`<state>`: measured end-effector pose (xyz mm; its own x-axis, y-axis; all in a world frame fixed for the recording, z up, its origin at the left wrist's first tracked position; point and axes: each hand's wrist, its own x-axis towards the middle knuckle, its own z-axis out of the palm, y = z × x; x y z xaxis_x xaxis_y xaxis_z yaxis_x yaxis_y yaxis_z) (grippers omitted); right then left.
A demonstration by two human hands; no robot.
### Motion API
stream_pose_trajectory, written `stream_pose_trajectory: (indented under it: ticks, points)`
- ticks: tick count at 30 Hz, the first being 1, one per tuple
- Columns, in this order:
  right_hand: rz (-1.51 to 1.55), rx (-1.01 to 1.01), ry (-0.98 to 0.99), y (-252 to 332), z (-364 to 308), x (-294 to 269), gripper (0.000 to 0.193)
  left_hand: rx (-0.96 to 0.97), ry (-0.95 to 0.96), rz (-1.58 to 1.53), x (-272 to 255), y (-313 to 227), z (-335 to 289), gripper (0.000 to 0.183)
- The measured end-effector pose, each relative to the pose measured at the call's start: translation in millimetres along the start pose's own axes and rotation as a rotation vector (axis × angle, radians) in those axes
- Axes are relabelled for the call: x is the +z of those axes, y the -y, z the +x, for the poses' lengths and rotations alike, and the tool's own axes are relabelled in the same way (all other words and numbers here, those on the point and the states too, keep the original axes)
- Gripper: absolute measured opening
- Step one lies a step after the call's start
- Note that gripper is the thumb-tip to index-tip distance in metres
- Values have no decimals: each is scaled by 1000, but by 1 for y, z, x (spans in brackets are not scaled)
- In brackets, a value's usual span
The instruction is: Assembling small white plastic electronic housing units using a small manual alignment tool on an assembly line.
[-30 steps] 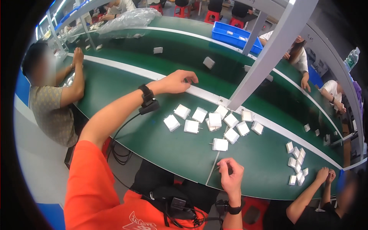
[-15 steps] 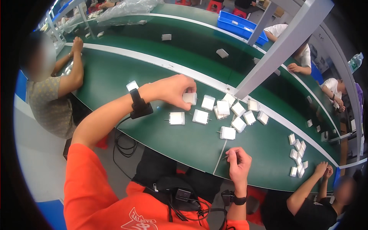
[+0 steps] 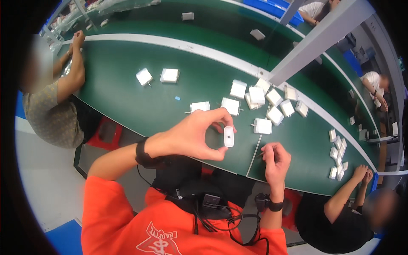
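Note:
My left hand (image 3: 193,134) pinches a small white plastic housing (image 3: 228,137) between thumb and fingers. Its narrow end, with a small dark hole in the middle, shows above the green bench. Close by on the right, my right hand (image 3: 276,161) has its fingers curled together around something thin that I cannot make out. Several similar white housings (image 3: 262,126) with thin pins lie in a loose group beyond my hands. One of them (image 3: 199,106) is partly hidden behind my left hand. Two more housings (image 3: 170,75) rest farther left.
A green conveyor belt (image 3: 221,42) carrying scattered white pieces runs behind a pale rail (image 3: 187,44). A grey post (image 3: 316,44) rises behind the group. Co-workers sit at left and right. Another pile of housings (image 3: 338,155) lies before the right one. A blue scrap (image 3: 177,98) sits on the bench.
My left hand has come back toward me with the white housing, from the far side of the bench to near my right hand. My right hand keeps its curled grip. The view has shifted.

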<state>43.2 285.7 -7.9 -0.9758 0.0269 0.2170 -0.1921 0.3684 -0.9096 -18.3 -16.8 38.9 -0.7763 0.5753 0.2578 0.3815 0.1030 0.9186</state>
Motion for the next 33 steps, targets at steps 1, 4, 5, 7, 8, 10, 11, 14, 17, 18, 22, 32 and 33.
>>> stream_pose_trajectory:
  ticks: [1,4,5,7,8,10,11,14,17,18,22,32,33]
  points:
    - [-8,18,-1,-1,0,1,21,-5,-30,45,8,4,-2,48]
    - [-6,10,2,0,1,-1,21,-6,-54,153,27,19,-8,33]
    - [-12,22,1,-1,0,-1,21,7,-54,196,33,25,-9,28]
    - [-6,12,9,-4,0,-1,20,52,-101,140,44,30,-11,23]
    - [-14,20,5,-1,-1,-1,20,35,-91,115,46,29,-11,24]
    - [35,13,-2,8,-4,0,19,20,-78,82,50,23,-12,26]
    - [30,11,-1,12,-7,1,19,-52,-98,33,54,17,-12,30]
    - [159,-131,201,26,-16,7,16,-74,-131,32,62,15,-9,42]
    - [81,-224,282,41,-12,24,15,55,-147,184,68,23,-6,52]
    - [80,-222,284,40,-12,27,15,138,-150,289,68,25,-5,56]
    - [110,-198,238,36,-14,32,14,43,-92,206,64,23,-8,55]
    - [273,-74,220,30,-19,20,20,36,-5,92,56,23,-17,45]
    - [184,-69,202,34,-17,18,19,81,-47,129,58,24,-18,46]
